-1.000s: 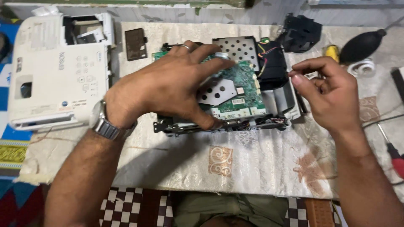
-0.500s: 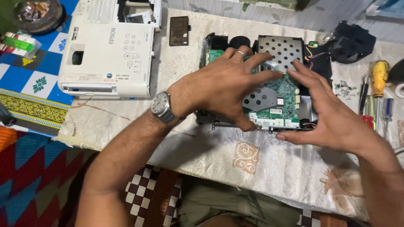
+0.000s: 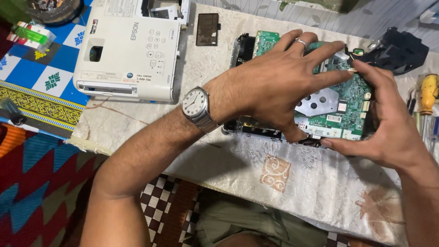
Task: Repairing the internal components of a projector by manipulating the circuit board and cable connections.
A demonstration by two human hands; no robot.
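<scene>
An opened device (image 3: pixel 247 50) lies on the pale cloth-covered table (image 3: pixel 292 178), with a green circuit board (image 3: pixel 347 105) and a perforated metal plate on top. My left hand (image 3: pixel 279 82), with a ring and a wristwatch, is spread over the board, fingers on its top and thumb at the near edge. My right hand (image 3: pixel 388 123) grips the board's right side, fingers at the far corner and thumb at the near edge. Both hands hold the board.
A white projector (image 3: pixel 128 55) sits at the left on the table, with a small dark cover (image 3: pixel 207 29) beside it. A black plastic part (image 3: pixel 398 50) lies at the far right. Screwdrivers with a yellow handle (image 3: pixel 429 93) lie at the right edge. A patterned mat covers the floor at left.
My view has shifted right and closer. My right hand has moved from beside the device onto the board's right edge. My left hand has stayed spread over the board.
</scene>
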